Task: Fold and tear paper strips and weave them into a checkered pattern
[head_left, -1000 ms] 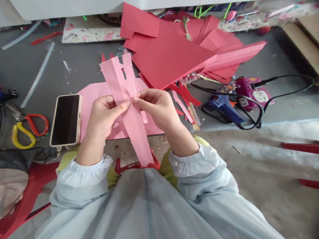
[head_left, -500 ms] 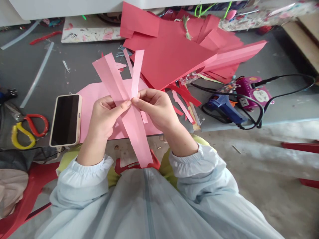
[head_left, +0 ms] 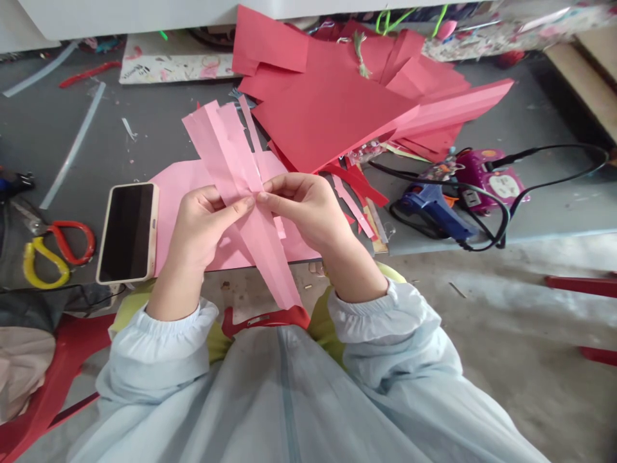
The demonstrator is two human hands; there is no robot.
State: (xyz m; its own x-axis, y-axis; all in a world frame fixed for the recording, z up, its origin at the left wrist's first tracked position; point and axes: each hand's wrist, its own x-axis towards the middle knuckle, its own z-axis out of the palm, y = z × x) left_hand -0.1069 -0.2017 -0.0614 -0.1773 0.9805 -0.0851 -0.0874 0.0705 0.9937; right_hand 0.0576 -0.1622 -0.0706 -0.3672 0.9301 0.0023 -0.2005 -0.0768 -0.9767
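Observation:
A long pink paper strip (head_left: pixel 270 257) with a lengthwise crease runs slantwise between my hands, its lower end over my lap. My left hand (head_left: pixel 200 218) pinches its middle between thumb and fingers. From the other side my right hand (head_left: pixel 301 206) is closed, thumb and forefinger pinching a narrower pink strip (head_left: pixel 236 138) against the long one. The two strips lie nearly along each other at the top. Beneath my hands a pink paper sheet (head_left: pixel 176 186) lies flat on the grey table (head_left: pixel 53 135).
A phone (head_left: pixel 128 231) and red-and-yellow-handled scissors (head_left: pixel 60 251) lie at the left. Red paper sheets (head_left: pixel 328 109) are heaped at the back. A blue glue gun (head_left: pixel 441 209) with a black cable and a purple box (head_left: pixel 496 183) sit at the right.
The narrower strip has swung left at its top, from standing apart to lying along the long strip. The long strip's lower end has risen slightly and shifted right. Both hands keep their pinch.

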